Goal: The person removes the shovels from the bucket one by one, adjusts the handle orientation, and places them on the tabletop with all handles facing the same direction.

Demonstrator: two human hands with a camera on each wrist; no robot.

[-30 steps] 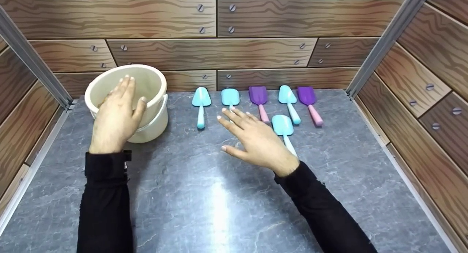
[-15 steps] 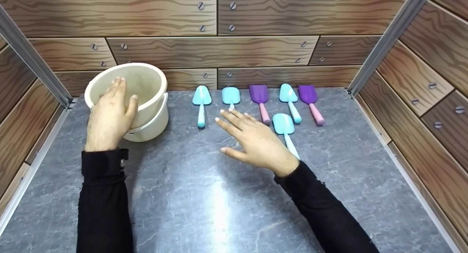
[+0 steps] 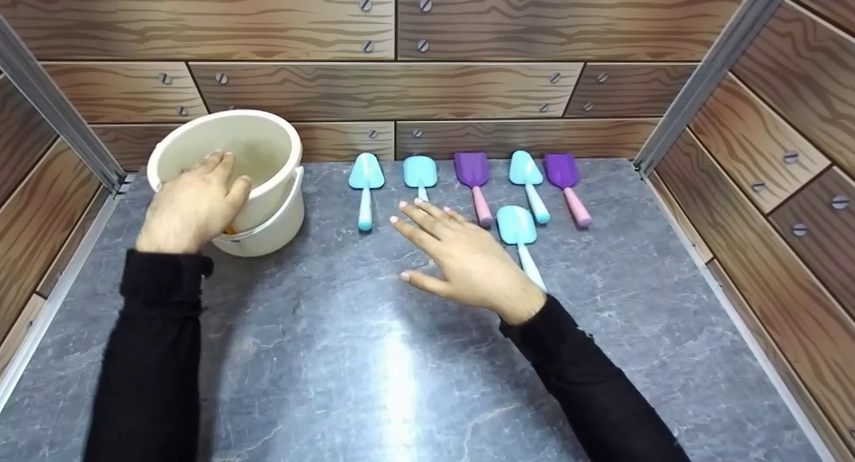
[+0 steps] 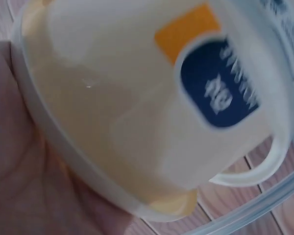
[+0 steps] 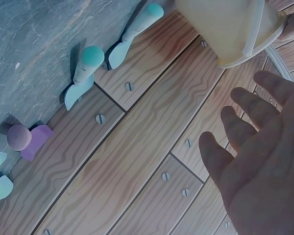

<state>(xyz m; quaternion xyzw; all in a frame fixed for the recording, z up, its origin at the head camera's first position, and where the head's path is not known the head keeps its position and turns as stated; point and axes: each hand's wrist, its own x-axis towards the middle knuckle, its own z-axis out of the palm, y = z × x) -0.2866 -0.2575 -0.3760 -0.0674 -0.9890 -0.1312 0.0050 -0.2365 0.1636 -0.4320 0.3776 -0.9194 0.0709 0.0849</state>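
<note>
My left hand (image 3: pixel 190 205) is over the near rim of a cream plastic bucket (image 3: pixel 270 238), its fingers pointing into the opening and the thumb apart from them. Its palm (image 4: pixel 19 166) lies along the rim in the left wrist view, with an orange and blue label (image 4: pixel 210 93) on the bucket wall. Whether anything lies inside the bucket is hidden. My right hand (image 3: pixel 471 265) hovers palm down with spread fingers, holding nothing. Near it are a teal square-bladed toy shovel (image 3: pixel 421 170), partly covered by the fingers, and another teal shovel (image 3: pixel 516 225), closer to the wrist.
Along the back lie a teal pointed shovel (image 3: pixel 366 175), a purple shovel with a pink handle (image 3: pixel 471 168), a second teal pointed one (image 3: pixel 525 168) and a second purple one (image 3: pixel 561 171). Wood-patterned walls (image 3: pixel 487 91) enclose the grey marbled table (image 3: pixel 320 302).
My left hand has moved left and dipped lower, its fingers going down into the bucket opening. The right hand and the shovels stay nearly as they were.
</note>
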